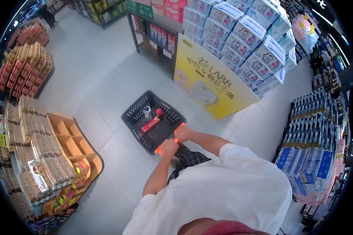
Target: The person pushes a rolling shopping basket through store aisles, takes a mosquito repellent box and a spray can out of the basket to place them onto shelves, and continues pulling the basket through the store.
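A black plastic shopping basket (154,93) with slotted walls stands before me, with an orange handle (158,150) along its near side. My left hand (169,147) is closed around the handle near its left end. Farther right on the same handle, my right hand (182,134) is wrapped around it too. Inside the basket lie a long red box (150,124), a small round red item (159,112) and a white and blue bottle-like item (146,111). My hands cover part of the handle.
A yellow sign board (211,84) leans by stacked blue-white cartons (239,39) ahead right. Wooden shelving (72,137) with packaged food stands at left. Blue packs (306,164) line the right side. Pale tiled floor (98,78) runs ahead; a person (47,16) is far off at upper left.
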### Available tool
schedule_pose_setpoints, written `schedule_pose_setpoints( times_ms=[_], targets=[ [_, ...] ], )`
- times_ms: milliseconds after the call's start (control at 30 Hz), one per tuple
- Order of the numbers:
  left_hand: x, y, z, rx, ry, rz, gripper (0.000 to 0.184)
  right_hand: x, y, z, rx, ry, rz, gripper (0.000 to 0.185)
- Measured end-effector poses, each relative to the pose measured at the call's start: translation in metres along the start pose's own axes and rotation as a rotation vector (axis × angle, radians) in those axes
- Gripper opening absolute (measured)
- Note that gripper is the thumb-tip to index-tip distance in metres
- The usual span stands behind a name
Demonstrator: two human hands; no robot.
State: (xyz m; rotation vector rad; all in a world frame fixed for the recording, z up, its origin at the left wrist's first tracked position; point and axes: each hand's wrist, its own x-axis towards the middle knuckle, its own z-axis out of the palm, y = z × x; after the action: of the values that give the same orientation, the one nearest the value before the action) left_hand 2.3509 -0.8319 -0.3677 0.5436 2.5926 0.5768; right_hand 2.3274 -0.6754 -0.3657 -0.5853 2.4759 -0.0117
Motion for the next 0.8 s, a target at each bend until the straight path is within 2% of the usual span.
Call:
schedule_pose_setpoints(
  times_ms=[433, 533, 633, 800],
  targets=[
    [0.118, -0.095, -0.055, 0.139, -0.012, -0.005, 0.029, 0.11, 0.021, -0.083, 0.141, 0.167, 0.015, 0.018],
    [0.143, -0.107, -0.073, 0.161, -0.031, -0.053, 0.031, 0.14, 0.033, -0.097, 0.152, 0.176, -0.04, 0.018],
    [0.162, -0.116, -0.091, 0.167, -0.018, -0.077, 0.033, 0.158, 0.04, -0.122, 0.171, 0.083, -0.038, 0.019],
    [0.195, -0.137, -0.114, 0.216, -0.025, -0.05, 0.032, 0.202, 0.051, -0.124, 0.192, 0.151, -0.044, 0.018]
  ],
)
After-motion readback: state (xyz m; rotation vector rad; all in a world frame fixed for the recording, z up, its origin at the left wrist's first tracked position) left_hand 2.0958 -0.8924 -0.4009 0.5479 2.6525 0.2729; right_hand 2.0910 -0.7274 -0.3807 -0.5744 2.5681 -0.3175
